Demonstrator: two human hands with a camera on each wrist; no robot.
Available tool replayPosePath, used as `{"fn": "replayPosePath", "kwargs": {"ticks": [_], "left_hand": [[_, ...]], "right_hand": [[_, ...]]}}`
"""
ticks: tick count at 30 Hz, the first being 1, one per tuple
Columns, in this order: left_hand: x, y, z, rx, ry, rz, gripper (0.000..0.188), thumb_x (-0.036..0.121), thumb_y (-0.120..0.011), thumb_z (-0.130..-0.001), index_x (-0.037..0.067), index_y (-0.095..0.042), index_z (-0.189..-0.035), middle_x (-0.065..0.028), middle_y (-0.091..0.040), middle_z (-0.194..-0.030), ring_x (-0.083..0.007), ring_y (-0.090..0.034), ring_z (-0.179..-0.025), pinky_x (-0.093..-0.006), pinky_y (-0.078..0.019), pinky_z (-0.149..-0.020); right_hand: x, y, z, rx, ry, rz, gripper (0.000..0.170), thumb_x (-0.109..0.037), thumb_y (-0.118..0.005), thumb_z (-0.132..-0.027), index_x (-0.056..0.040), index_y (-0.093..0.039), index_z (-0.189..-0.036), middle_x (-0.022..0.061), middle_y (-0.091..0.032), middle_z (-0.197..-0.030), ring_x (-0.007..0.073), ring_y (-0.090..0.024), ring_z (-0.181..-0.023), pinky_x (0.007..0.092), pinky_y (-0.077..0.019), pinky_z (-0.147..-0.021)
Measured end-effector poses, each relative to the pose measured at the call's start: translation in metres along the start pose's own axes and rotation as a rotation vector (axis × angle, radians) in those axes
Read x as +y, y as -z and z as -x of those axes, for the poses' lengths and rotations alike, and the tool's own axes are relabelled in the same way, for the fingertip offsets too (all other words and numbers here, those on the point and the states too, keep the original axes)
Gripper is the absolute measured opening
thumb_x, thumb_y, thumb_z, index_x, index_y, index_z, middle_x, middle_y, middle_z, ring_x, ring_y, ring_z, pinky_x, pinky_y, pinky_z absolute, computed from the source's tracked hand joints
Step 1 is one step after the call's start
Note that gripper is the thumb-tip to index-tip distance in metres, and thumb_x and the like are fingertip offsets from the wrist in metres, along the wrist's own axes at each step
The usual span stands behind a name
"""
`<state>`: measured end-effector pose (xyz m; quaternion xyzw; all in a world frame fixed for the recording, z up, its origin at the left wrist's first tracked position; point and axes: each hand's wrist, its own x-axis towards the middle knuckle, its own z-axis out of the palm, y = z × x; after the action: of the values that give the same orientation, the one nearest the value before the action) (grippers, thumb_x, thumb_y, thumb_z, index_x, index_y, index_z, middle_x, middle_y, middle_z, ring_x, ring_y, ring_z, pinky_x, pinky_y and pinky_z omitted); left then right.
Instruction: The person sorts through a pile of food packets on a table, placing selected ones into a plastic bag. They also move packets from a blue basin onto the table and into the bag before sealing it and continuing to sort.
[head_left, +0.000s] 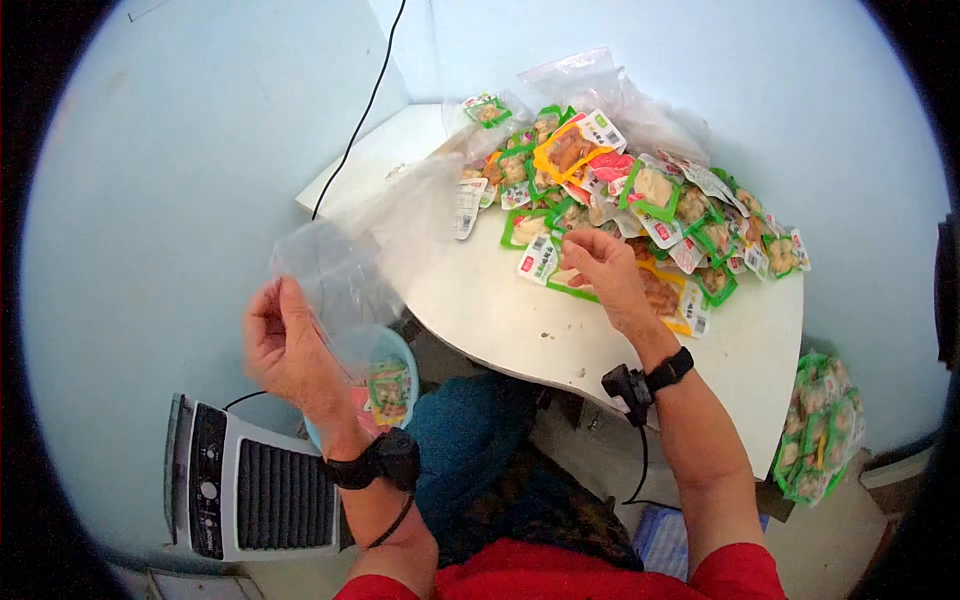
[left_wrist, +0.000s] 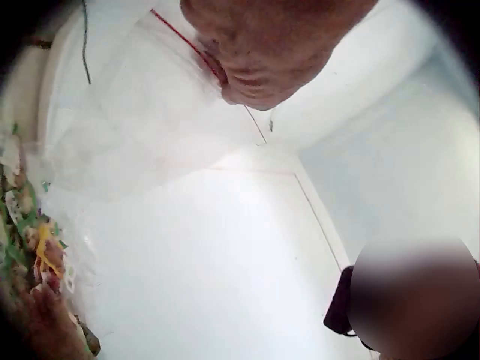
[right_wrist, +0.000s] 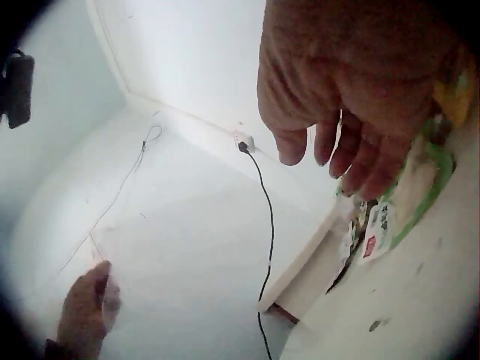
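Note:
My left hand [head_left: 290, 345] pinches the edge of a large clear plastic bag [head_left: 345, 275] between thumb and fingers. The bag hangs limp and stretches toward the table; a red line [left_wrist: 180, 36] runs along its edge in the left wrist view. Over the front of a pile of snack packets [head_left: 640, 190], my right hand [head_left: 608, 275] hovers with loosely bent fingers. In the right wrist view those fingers [right_wrist: 367, 165] hang apart with nothing between them. A green-edged packet [head_left: 540, 262] with a white label lies right beside the fingertips.
The pile covers the back of the white table [head_left: 480, 315], with more clear plastic [head_left: 640, 105] behind it. A light blue bucket [head_left: 408, 350] holding packets stands below the table's left edge. A grey appliance [head_left: 260, 490] is at lower left; bagged packets [head_left: 820, 430] hang at right.

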<state>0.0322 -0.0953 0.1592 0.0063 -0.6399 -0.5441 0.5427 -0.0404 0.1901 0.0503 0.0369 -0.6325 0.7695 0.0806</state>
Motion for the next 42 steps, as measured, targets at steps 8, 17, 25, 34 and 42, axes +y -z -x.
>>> {"fn": "replayPosePath", "kwargs": {"ticks": [8,17,25,34,42], "left_hand": [[-0.028,-0.069,0.065,-0.539,-0.327,-0.210,0.010,0.005,-0.073,-0.080,0.005,-0.067,-0.087,-0.0056,-0.060,-0.073,-0.0142,-0.056,-0.060,-0.0275,-0.0437,-0.053],[-0.101,-0.092,0.137,-0.686,0.084,-0.230,0.013,0.008,-0.071,-0.081,0.000,-0.072,-0.091,-0.0082,-0.064,-0.072,-0.0139,-0.057,-0.060,-0.0290,-0.0462,-0.057],[-0.102,-0.087,0.130,-0.776,0.109,-0.180,0.026,0.000,-0.061,-0.082,0.000,-0.070,-0.106,-0.0080,-0.067,-0.076,-0.0119,-0.060,-0.065,-0.0260,-0.0491,-0.063],[-0.093,-0.083,0.126,-0.870,0.237,-0.058,0.046,-0.006,-0.058,-0.082,0.004,-0.059,-0.127,-0.0092,-0.066,-0.076,-0.0139,-0.062,-0.067,-0.0278,-0.0513,-0.065],[-0.086,-0.081,0.127,-0.785,0.206,-0.126,0.037,-0.004,-0.060,-0.084,0.005,-0.061,-0.121,-0.0037,-0.065,-0.076,-0.0092,-0.059,-0.065,-0.0252,-0.0503,-0.062]], "right_hand": [[-0.001,-0.011,0.007,-0.225,-0.057,0.024,0.023,-0.022,-0.066,-0.091,-0.0014,-0.069,-0.100,0.0030,-0.067,-0.084,0.0093,-0.064,-0.072,0.0230,-0.0515,-0.057],[0.013,-0.006,0.008,-0.347,-0.172,0.142,0.022,-0.013,-0.061,-0.092,-0.0007,-0.070,-0.109,0.0023,-0.068,-0.089,0.0077,-0.063,-0.076,0.0226,-0.0525,-0.060],[0.026,-0.014,0.009,-0.333,-0.092,0.210,0.021,-0.005,-0.061,-0.088,-0.0028,-0.071,-0.106,0.0058,-0.071,-0.089,0.0112,-0.065,-0.070,0.0256,-0.0527,-0.057],[0.021,-0.023,0.017,-0.270,0.299,0.564,0.034,0.001,-0.066,-0.077,-0.0081,-0.069,-0.110,0.0153,-0.065,-0.094,0.0282,-0.064,-0.079,0.0359,-0.0521,-0.070],[0.028,-0.021,0.018,-0.261,0.483,0.752,0.021,-0.009,-0.071,-0.077,-0.0048,-0.069,-0.098,0.0137,-0.060,-0.097,0.0319,-0.063,-0.087,0.0406,-0.0518,-0.077]]}}
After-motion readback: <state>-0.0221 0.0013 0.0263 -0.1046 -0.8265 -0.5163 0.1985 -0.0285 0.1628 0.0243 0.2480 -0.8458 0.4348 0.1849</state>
